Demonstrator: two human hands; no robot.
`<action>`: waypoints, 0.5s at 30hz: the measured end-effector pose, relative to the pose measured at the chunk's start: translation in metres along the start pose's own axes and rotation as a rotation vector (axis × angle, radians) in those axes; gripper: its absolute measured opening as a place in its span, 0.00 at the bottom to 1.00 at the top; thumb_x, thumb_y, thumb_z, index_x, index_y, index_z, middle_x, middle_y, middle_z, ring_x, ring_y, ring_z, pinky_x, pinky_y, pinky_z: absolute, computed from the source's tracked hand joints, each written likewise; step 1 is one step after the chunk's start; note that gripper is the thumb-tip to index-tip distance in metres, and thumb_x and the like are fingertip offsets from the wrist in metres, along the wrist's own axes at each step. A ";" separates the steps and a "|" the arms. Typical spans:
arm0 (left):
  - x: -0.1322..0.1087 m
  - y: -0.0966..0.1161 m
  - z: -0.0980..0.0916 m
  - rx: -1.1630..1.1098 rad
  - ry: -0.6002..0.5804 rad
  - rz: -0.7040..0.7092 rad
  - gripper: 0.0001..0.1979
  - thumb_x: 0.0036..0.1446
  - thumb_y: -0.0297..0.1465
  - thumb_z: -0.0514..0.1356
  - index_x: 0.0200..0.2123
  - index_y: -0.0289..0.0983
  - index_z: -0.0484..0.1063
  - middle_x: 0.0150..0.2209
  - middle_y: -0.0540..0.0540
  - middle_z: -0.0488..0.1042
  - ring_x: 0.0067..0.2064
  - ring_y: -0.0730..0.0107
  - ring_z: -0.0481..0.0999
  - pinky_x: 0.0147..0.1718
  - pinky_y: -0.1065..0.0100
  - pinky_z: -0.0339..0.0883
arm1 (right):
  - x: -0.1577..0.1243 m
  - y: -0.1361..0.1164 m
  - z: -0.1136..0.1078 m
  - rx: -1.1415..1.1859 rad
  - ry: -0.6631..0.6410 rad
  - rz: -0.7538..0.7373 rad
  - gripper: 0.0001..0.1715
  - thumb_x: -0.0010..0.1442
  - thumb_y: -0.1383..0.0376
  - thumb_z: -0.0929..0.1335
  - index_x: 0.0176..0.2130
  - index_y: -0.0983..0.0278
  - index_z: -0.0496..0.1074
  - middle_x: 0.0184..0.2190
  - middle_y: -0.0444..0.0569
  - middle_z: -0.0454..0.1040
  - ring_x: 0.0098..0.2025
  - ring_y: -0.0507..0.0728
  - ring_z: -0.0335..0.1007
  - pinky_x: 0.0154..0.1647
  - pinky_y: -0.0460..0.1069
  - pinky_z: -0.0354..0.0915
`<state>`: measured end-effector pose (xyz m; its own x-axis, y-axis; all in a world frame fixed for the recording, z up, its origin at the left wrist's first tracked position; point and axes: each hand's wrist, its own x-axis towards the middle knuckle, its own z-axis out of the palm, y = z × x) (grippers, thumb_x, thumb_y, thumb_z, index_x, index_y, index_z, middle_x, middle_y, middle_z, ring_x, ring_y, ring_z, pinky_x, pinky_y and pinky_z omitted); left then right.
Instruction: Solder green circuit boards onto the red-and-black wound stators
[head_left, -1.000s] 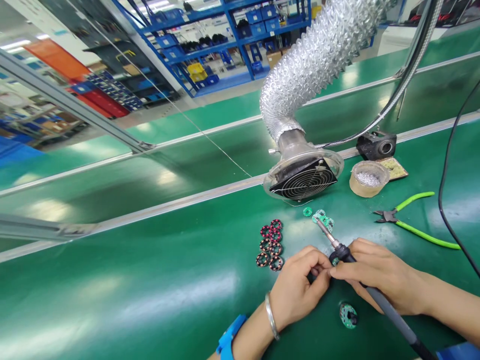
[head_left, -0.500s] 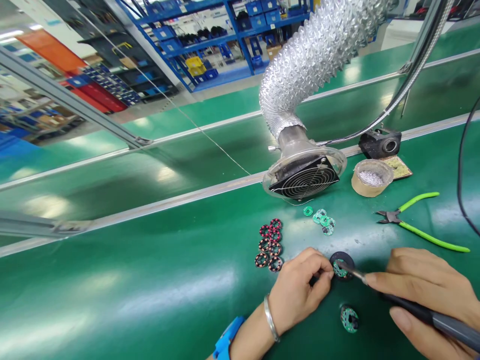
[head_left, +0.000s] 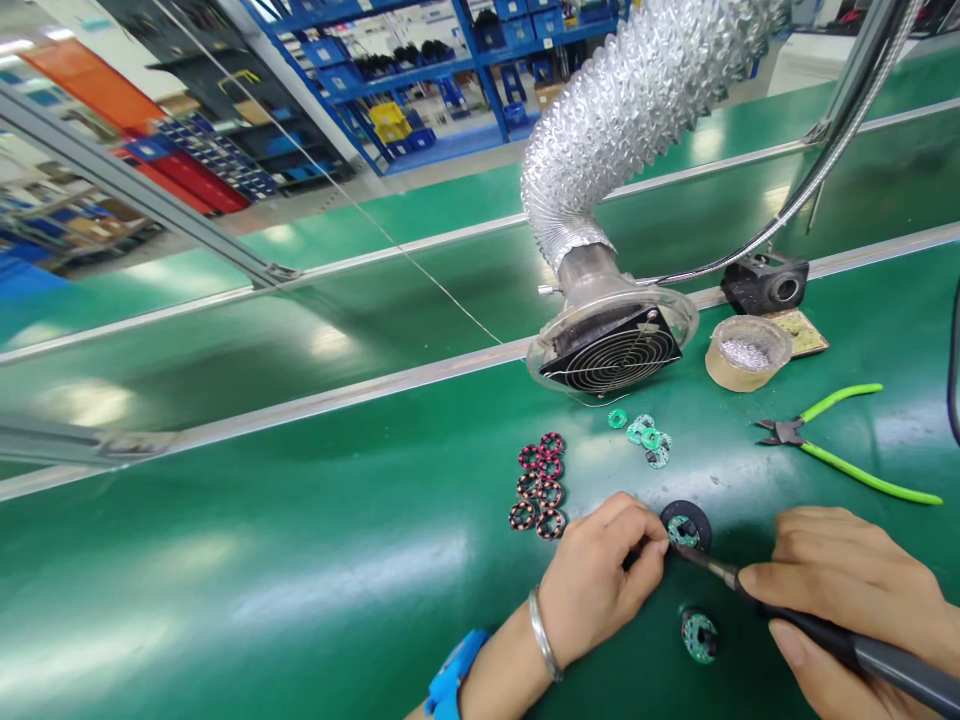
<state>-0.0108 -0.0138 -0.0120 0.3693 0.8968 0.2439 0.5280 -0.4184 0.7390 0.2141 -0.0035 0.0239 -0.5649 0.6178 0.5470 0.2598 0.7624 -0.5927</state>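
A small round green circuit board point(head_left: 682, 531) lies on a black disc point(head_left: 697, 514) on the bench. My left hand point(head_left: 609, 580) is closed in a pinch at the disc's left edge; what its fingertips hold is too small to make out. My right hand point(head_left: 855, 590) grips a soldering iron point(head_left: 817, 632) with a dark handle. The iron's tip is at the board's lower edge, close to my left fingertips. A second round green board with a black part point(head_left: 700, 636) sits nearer to me, between my hands.
Black-and-copper ring coils point(head_left: 550, 494) lie left of my left hand. Loose green boards point(head_left: 649, 437) lie beyond it. A fume extractor hood point(head_left: 615, 355) hangs over the back. Green-handled cutters point(head_left: 847, 440), a tub of metal shavings point(head_left: 748, 355) and an iron stand point(head_left: 766, 286) are at right.
The soldering iron's tip has moved from the board's top toward its lower left edge, nearer my left fingertips. My left hand has hardly moved.
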 end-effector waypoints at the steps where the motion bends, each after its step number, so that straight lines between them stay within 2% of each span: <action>1: 0.000 0.000 0.000 0.000 -0.001 0.002 0.06 0.58 0.23 0.55 0.32 0.38 0.69 0.30 0.48 0.73 0.31 0.72 0.72 0.31 0.73 0.67 | 0.000 0.000 -0.001 -0.004 -0.007 -0.006 0.17 0.56 0.73 0.63 0.45 0.62 0.68 0.21 0.46 0.69 0.22 0.56 0.65 0.23 0.52 0.62; 7: 0.000 -0.001 0.000 0.008 0.000 0.012 0.05 0.59 0.23 0.55 0.33 0.38 0.69 0.30 0.48 0.73 0.31 0.72 0.72 0.31 0.73 0.67 | -0.001 -0.004 -0.004 -0.051 -0.016 0.039 0.18 0.58 0.73 0.63 0.47 0.60 0.67 0.24 0.48 0.72 0.25 0.59 0.71 0.26 0.54 0.67; 11: 0.000 -0.001 0.000 0.012 -0.005 0.012 0.05 0.59 0.23 0.55 0.33 0.38 0.69 0.30 0.48 0.73 0.30 0.71 0.72 0.31 0.73 0.67 | 0.000 -0.006 -0.004 -0.066 -0.038 0.030 0.14 0.61 0.71 0.63 0.47 0.60 0.67 0.24 0.48 0.73 0.26 0.59 0.72 0.28 0.55 0.69; 15: -0.001 0.000 0.000 0.008 -0.010 0.016 0.05 0.59 0.23 0.55 0.33 0.38 0.69 0.31 0.47 0.73 0.31 0.71 0.72 0.31 0.72 0.67 | -0.001 -0.008 -0.010 -0.101 -0.003 0.045 0.11 0.64 0.68 0.61 0.47 0.59 0.66 0.24 0.48 0.73 0.28 0.61 0.74 0.27 0.55 0.68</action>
<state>-0.0116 -0.0144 -0.0122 0.3855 0.8885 0.2488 0.5283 -0.4336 0.7300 0.2201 -0.0079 0.0337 -0.5532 0.6512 0.5196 0.3621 0.7497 -0.5539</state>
